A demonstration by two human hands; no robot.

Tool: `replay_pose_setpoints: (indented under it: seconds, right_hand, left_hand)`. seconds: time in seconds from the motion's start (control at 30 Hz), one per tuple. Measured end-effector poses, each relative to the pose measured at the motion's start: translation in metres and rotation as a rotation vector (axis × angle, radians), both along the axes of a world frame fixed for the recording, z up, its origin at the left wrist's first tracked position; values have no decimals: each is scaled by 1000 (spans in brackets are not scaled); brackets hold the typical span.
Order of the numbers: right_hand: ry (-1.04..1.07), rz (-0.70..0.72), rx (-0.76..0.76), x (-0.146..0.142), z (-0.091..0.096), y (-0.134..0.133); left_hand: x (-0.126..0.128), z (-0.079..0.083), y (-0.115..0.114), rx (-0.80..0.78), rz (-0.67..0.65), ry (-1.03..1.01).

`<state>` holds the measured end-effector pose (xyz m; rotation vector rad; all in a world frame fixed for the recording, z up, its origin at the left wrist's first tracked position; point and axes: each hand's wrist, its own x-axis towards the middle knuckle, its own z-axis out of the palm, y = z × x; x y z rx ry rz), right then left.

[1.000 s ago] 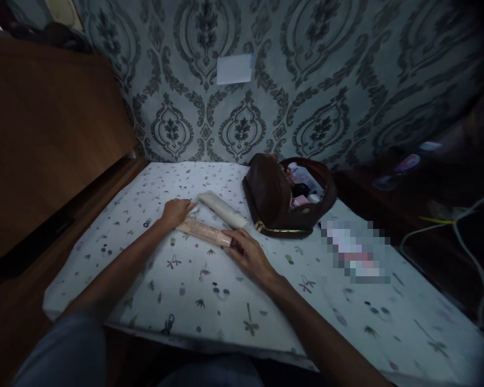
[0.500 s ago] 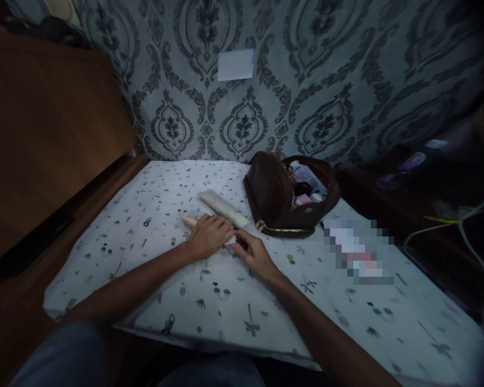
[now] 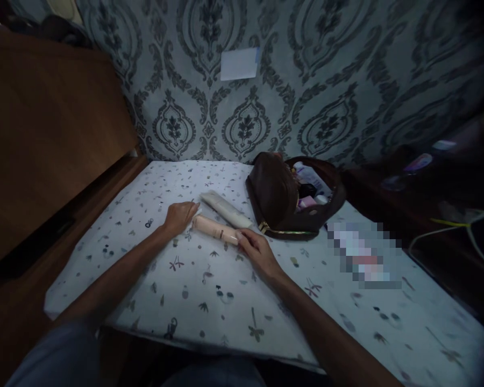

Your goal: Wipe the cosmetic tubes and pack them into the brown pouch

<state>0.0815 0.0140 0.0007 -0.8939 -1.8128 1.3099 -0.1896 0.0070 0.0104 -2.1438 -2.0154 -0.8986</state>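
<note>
My right hand (image 3: 260,251) grips the right end of a peach-coloured tube (image 3: 215,230) with small dark print, thumb on its top. The tube lies crosswise, just above the cloth. At its left end my left hand (image 3: 180,217) is closed, with a small white piece (image 3: 197,211), perhaps tissue, showing at the fingertips. Whether those fingers also touch the tube I cannot tell. Just behind, a pale grey-white tube-shaped item (image 3: 228,210) lies slanted on the white patterned cloth (image 3: 161,301).
An open brown zip bag (image 3: 276,196) with several toiletries inside stands at the back right. A blurred-out flat item (image 3: 361,255) lies to its right. The patterned wall (image 3: 246,129) rises behind, a wooden cabinet (image 3: 56,123) at left. A pale cable (image 3: 439,231) hangs far right.
My left hand has slid left along the peach tube to its far end, uncovering its printed side. The right hand keeps its hold. The view has shifted slightly.
</note>
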Motion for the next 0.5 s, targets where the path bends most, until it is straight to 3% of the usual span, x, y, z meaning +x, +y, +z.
replay_pose_setpoints:
  seconds: [0.17,0.33,0.5]
  right_hand:
    - [359,12,-231,-6,1,2]
    - [441,-75,-387,-12,-1,-3]
    - [459,-2,-471,-17,-1,-10]
  left_hand:
    - [19,-4,-9,7,59,-139]
    - [43,0,-37,-128,-10,-327]
    - [68,16,-50,-131,-27,-35]
